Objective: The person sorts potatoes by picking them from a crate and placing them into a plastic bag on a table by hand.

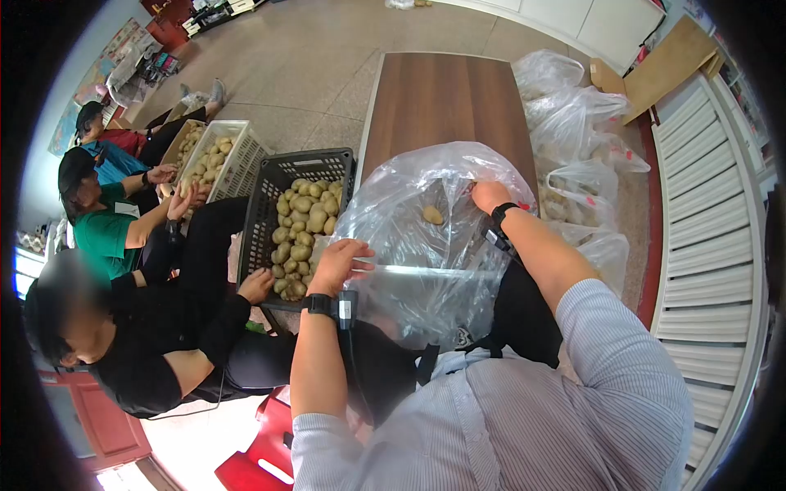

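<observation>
A large clear plastic bag (409, 192) lies spread over the near end of a brown table (446, 102), with one potato (432, 214) showing in it. My right hand (490, 196) is closed on the bag's right edge. At the bag's left side is my left hand (342, 263), its fingers apart and close to the plastic; whether it touches the bag is unclear. Left of the bag stands a black crate (266, 176) full of potatoes (303, 214).
Beside the crate, a co-worker in black (147, 352) has a hand at its near edge. Another in green (110, 221) handles potatoes over a white crate (246, 155). Filled plastic bags (581, 180) line the floor right of the table, near a white radiator (708, 270).
</observation>
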{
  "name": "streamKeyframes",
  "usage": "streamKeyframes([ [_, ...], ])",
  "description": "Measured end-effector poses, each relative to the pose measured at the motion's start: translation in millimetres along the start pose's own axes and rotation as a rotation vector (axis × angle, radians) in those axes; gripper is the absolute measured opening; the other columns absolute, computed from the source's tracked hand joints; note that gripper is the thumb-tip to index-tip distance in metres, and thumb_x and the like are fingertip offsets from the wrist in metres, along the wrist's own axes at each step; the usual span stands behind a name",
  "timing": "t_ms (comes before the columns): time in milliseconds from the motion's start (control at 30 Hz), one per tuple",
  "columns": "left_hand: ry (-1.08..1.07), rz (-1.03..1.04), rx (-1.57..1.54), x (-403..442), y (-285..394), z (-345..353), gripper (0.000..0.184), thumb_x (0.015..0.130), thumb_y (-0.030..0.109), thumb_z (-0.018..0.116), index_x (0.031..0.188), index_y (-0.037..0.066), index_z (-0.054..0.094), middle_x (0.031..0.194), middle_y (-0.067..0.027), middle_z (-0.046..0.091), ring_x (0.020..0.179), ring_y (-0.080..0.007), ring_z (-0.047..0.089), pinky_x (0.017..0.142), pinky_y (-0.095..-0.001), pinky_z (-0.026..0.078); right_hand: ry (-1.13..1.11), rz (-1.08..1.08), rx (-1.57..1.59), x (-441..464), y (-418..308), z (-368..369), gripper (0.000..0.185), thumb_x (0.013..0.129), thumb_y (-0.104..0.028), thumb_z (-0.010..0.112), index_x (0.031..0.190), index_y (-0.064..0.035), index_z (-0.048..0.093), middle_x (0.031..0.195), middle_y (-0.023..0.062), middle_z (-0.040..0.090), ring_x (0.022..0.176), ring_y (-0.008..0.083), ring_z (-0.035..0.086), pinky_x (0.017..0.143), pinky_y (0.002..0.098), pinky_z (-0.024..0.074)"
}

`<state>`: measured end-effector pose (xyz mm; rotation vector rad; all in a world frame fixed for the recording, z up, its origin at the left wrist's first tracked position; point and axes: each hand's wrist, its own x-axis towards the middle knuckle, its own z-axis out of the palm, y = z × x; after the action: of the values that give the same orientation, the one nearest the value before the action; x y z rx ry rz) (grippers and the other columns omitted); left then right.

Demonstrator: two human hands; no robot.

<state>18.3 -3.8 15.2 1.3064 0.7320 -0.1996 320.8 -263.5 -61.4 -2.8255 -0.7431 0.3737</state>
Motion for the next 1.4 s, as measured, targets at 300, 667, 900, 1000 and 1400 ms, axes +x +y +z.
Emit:
streamKeyframes([
  [300, 0.006, -0.008, 0.039, 14, -6, -1, 0.031, 0.096, 0.027, 0.056, 0.113, 0.002, 0.059, 0.105, -0.0127, 0.069, 0.078, -0.0221, 0.07, 0.063, -0.03, 0.056, -0.176, -0.019, -0.056, 12, -4, -1, 0.036, 0.092, -0.027, 0.046, 0.109, -0.0038, 0.069, 0.114, 0.0215, 0.066, 0.107, 0.0398, 0.063, 0.093, 0.0487, 0.0482],
  [667, 0.001, -0.027, 0.1, 15, 1, 5, 0.042, 0.096, 0.034, 0.055, 0.122, 0.001, 0.056, 0.112, -0.0121, 0.068, 0.084, -0.0216, 0.068, 0.069, -0.0336, 0.056, 0.063, -0.073, -0.012, -2, -14, 10, 0.032, 0.079, -0.028, 0.062, 0.103, -0.0068, 0.066, 0.092, 0.0215, 0.069, 0.089, 0.039, 0.067, 0.08, 0.0493, 0.0528],
  [900, -0.008, -0.029, 0.084, 11, -1, 2, 0.044, 0.095, 0.035, 0.056, 0.125, 0.002, 0.054, 0.115, -0.014, 0.066, 0.087, -0.0238, 0.069, 0.07, -0.0335, 0.056, 0.281, -0.115, -0.127, -24, -29, 30, 0.031, 0.08, -0.02, 0.06, 0.108, -0.0068, 0.061, 0.109, 0.0178, 0.061, 0.104, 0.0369, 0.059, 0.089, 0.0501, 0.0444],
  [1000, 0.006, -0.025, 0.091, 12, -5, 0, 0.045, 0.095, 0.034, 0.056, 0.124, 0.001, 0.054, 0.115, -0.0142, 0.066, 0.086, -0.0238, 0.069, 0.068, -0.0334, 0.056, 0.376, -0.161, -0.252, -36, -34, 41, 0.027, 0.083, -0.018, 0.056, 0.107, -0.0071, 0.06, 0.108, 0.0159, 0.058, 0.104, 0.0346, 0.057, 0.087, 0.0497, 0.0405],
  [1400, 0.018, -0.007, 0.087, 6, -6, 3, 0.041, 0.095, 0.033, 0.057, 0.12, 0.001, 0.055, 0.113, -0.0138, 0.066, 0.086, -0.0244, 0.069, 0.066, -0.0323, 0.056, 0.135, -0.43, -0.144, -69, -76, 40, 0.048, 0.082, -0.017, 0.058, 0.13, -0.0202, 0.054, 0.117, 0.0154, 0.054, 0.103, 0.0408, 0.057, 0.084, 0.054, 0.049],
])
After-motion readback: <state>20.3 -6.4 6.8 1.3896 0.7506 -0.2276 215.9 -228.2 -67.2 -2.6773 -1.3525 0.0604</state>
